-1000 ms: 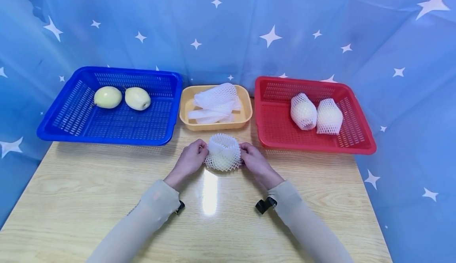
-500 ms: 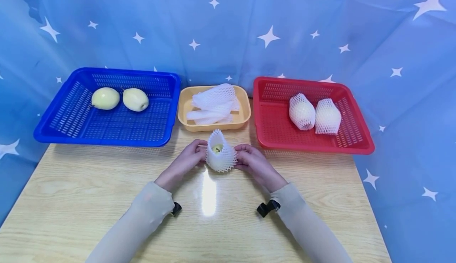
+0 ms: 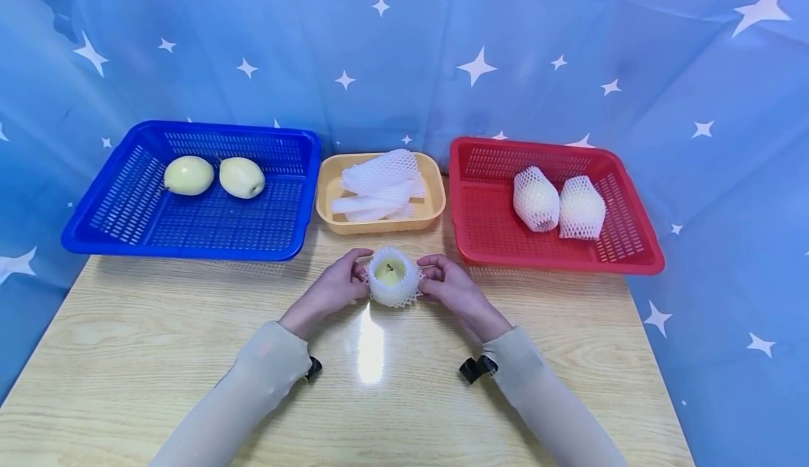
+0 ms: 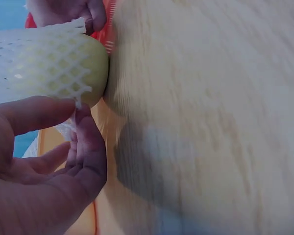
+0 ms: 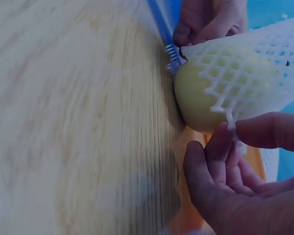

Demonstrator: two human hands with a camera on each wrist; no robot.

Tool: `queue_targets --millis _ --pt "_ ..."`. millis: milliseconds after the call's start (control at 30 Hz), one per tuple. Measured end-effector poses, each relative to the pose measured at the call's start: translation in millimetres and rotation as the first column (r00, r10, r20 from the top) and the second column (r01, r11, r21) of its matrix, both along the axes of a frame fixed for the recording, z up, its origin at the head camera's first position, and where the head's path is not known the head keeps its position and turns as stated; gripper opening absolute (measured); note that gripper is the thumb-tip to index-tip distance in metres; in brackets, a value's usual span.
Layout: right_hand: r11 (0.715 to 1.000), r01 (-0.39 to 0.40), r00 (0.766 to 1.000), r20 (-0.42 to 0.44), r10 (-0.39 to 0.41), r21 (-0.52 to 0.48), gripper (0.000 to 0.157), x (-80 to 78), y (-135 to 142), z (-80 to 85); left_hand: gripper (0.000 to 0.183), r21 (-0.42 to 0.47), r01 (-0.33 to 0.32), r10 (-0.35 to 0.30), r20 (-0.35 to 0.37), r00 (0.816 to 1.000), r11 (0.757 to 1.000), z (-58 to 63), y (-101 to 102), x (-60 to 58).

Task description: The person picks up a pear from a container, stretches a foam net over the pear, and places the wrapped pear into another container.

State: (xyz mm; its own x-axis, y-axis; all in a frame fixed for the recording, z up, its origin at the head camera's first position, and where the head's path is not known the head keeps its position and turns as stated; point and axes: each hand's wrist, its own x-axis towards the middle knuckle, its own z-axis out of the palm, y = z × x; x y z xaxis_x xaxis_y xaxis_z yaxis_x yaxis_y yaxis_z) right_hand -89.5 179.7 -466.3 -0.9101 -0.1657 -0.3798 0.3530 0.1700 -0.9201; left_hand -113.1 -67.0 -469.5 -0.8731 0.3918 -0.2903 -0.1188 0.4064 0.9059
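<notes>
A pale yellow-green pear (image 3: 389,270) stands on the table with its stem up, inside a white foam net sleeve (image 3: 395,296). In the left wrist view the pear's lower end (image 4: 99,66) shows bare below the net's edge. My left hand (image 3: 335,283) pinches the lower rim of the sleeve between thumb and forefinger on the left side. On the opposite side my right hand (image 3: 456,290) pinches the rim likewise; the right wrist view shows a net strand (image 5: 230,120) between its thumb and forefinger.
Behind the hands, a yellow tray (image 3: 329,222) holds several foam sleeves (image 3: 382,179). At left, a blue basket (image 3: 183,251) contains two bare pears (image 3: 241,177). The red basket (image 3: 562,265) at right has two net-wrapped pears (image 3: 583,207).
The foam sleeve's upper opening has rounded out, and the pear's stem end came into view within it. Both hands stay at the sleeve's sides and have shifted only slightly.
</notes>
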Motion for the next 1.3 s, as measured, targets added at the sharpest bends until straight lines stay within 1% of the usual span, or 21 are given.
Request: queue_targets --millis 67,133,233,300,367,467,567,667,700,767,800,867,933,1000,1033,1100,1200,1300 --pt "0.999 -0.013 1.0 -0.016 0.014 0.037 0.045 -0.6 -0.3 -0.2 0.076 -0.082 0.015 -0.019 -0.042 0.999 0.997 2.2 0.9 -0.8" --pt "0.998 -0.025 0.999 -0.03 0.027 0.065 0.045 -1.4 -0.6 -0.1 0.079 -0.159 0.022 -0.034 -0.078 0.996 0.987 3.7 2.0 -1.8" --pt "0.993 -0.046 0.998 -0.044 0.051 0.112 0.044 -3.0 -0.9 1.7 0.083 -0.252 0.024 -0.052 -0.104 0.993 0.968 6.1 4.4 -2.9" --pt "0.985 -0.064 0.996 -0.057 0.074 0.16 0.044 -4.3 -0.8 3.3 0.085 -0.303 0.022 -0.059 -0.113 0.992 0.953 7.0 6.0 -3.3" --pt "0.974 -0.085 0.993 -0.067 0.101 0.21 0.044 -5.8 -0.3 4.5 0.087 -0.333 0.023 -0.067 -0.12 0.991 0.943 7.6 7.4 -4.1" --pt "0.95 -0.119 0.984 -0.09 0.151 0.289 0.043 -7.7 0.6 5.6 0.089 -0.352 0.029 -0.079 -0.129 0.989 0.935 8.6 8.4 -4.5" --pt "0.929 -0.133 0.976 -0.118 0.184 0.347 0.042 -6.9 1.4 7.8 0.091 -0.374 0.041 -0.098 -0.137 0.986 0.927 10.7 7.0 -3.3" --pt "0.915 -0.122 0.966 -0.164 0.198 0.385 0.041 -2.1 2.4 12.3 0.092 -0.367 0.086 -0.154 -0.16 0.975 0.926 15.0 0.0 -0.8" --pt "0.912 -0.12 0.961 -0.183 0.205 0.392 0.042 0.5 2.9 14.0 0.093 -0.356 0.112 -0.183 -0.171 0.968 0.928 16.5 -2.9 0.3" --pt "0.908 -0.129 0.945 -0.227 0.233 0.398 0.047 6.0 3.8 17.1 0.095 -0.311 0.178 -0.248 -0.202 0.947 0.934 18.9 -7.8 2.2" --pt "0.911 -0.147 0.933 -0.25 0.257 0.385 0.05 8.8 4.0 18.1 0.096 -0.277 0.212 -0.276 -0.216 0.937 0.937 19.8 -9.6 3.1" --pt "0.91 -0.202 0.905 -0.287 0.315 0.362 0.06 13.7 4.0 19.2 0.099 -0.223 0.271 -0.323 -0.247 0.914 0.937 20.6 -10.5 5.0" --pt "0.89 -0.256 0.866 -0.319 0.385 0.377 0.07 16.9 3.6 19.5 0.102 -0.189 0.303 -0.346 -0.264 0.9 0.934 19.8 -8.6 5.6" --pt "0.868 -0.296 0.832 -0.337 0.44 0.399 0.078 18.6 2.5 19.3 0.102 -0.168 0.31 -0.346 -0.272 0.898 0.936 18.9 -5.7 6.0" --pt "0.856 -0.304 0.824 -0.336 0.456 0.417 0.082 19.1 2.0 19.2 0.102 -0.17 0.305 -0.342 -0.274 0.899 0.937 17.9 -4.0 5.8" --pt "0.836 -0.308 0.812 -0.332 0.479 0.454 0.086 19.2 1.2 19.2 0.101 -0.173 0.283 -0.322 -0.271 0.907 0.943 16.2 -0.9 5.5" --pt "0.824 -0.307 0.816 -0.314 0.485 0.475 0.091 18.2 -0.1 19.1 0.098 -0.17 0.26 -0.299 -0.266 0.916 0.95 14.1 2.9 4.3" --pt "0.81 -0.308 0.818 -0.296 0.493 0.498 0.095 16.1 -1.4 18.2 0.097 -0.156 0.266 -0.299 -0.262 0.918 0.951 12.7 5.4 3.1"
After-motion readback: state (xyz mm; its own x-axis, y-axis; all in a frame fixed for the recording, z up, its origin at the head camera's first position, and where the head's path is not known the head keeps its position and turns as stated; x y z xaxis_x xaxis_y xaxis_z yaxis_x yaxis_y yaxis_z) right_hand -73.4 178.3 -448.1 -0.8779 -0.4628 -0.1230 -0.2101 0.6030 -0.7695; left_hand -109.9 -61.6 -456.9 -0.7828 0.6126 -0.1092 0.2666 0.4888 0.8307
